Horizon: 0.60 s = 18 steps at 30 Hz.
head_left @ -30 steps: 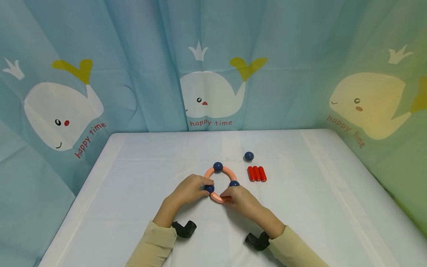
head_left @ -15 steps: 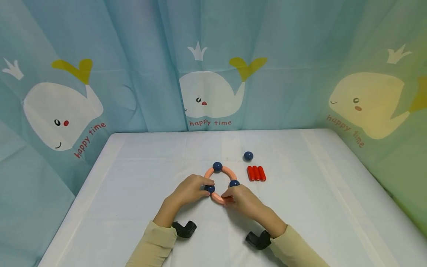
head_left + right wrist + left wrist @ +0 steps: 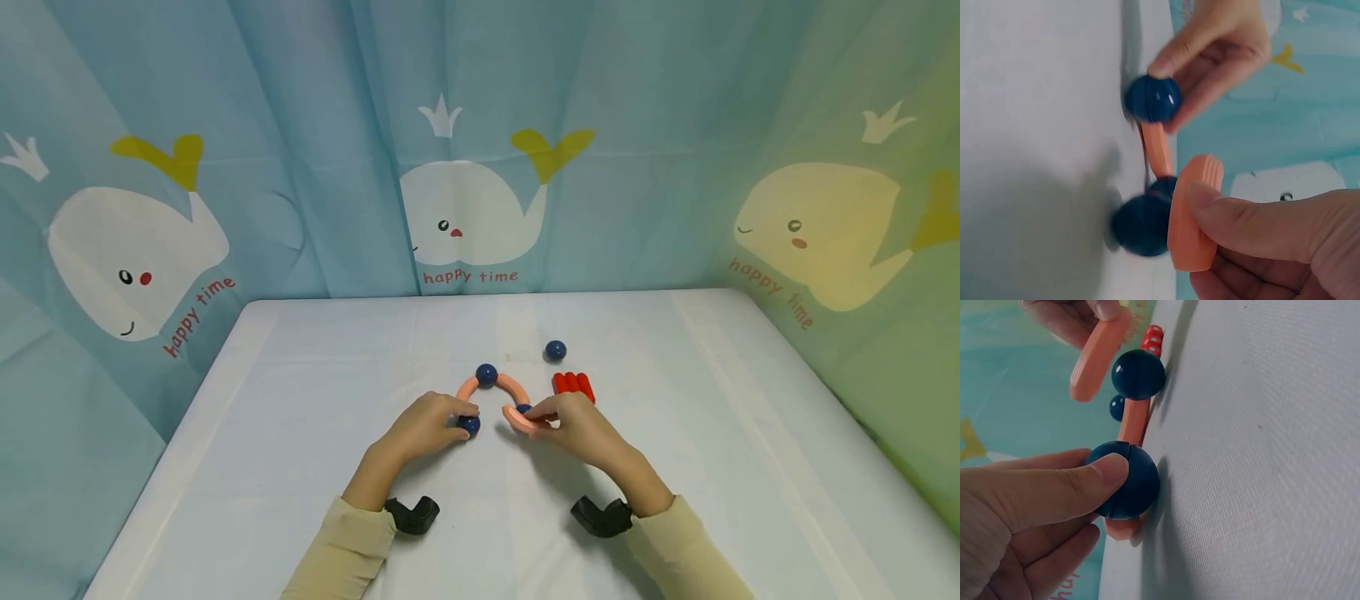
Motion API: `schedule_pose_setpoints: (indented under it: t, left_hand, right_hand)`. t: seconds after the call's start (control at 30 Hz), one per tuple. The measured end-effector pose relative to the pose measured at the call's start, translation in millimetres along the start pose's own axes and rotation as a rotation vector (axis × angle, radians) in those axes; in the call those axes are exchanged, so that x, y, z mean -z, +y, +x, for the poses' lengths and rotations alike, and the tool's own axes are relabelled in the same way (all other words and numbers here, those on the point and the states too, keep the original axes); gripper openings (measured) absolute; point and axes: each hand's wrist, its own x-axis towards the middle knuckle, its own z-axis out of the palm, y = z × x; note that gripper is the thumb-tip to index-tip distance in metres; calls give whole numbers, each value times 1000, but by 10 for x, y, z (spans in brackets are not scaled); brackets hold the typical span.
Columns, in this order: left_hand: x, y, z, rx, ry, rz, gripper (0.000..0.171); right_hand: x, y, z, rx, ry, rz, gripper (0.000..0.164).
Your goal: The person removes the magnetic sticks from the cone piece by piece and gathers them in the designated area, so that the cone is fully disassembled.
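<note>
Nearest the viewer, two beige sleeves come in at seven and five o'clock, each with a black wrist device at the cuff. Beyond them, over a white desk, two bare hands face each other across an unclosed ring, whose middle serves as the centre of the clock. The left hand reaches in at eight o'clock, its thumb and fingers pinching a glossy dark-blue ball. The right hand reaches in from about four o'clock and pinches a loose curved orange piece between thumb and fingers; the piece is tilted and up off the desk, its free end pointing towards the left hand. Just past the right fingertips, at three o'clock, sits a second blue ball, partly covered by that hand. At twelve o'clock lies a third, the top ball, joined to the two others by a left orange arc and a right orange arc. Beyond the right hand, at two o'clock, three red rods lie side by side, and past them, at one o'clock, a single blue ball stands apart. Farthest off hangs a pale-blue curtain printed with white whales and "happy time".
</note>
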Motion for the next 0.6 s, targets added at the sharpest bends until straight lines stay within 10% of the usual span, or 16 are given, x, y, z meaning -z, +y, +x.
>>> schedule_pose_setpoints:
  t: [0.6]
  left_hand:
    - [-11,0,-4,13,7,-19,31]
  right_hand:
    - [376,393,-79,-240,145,16,20]
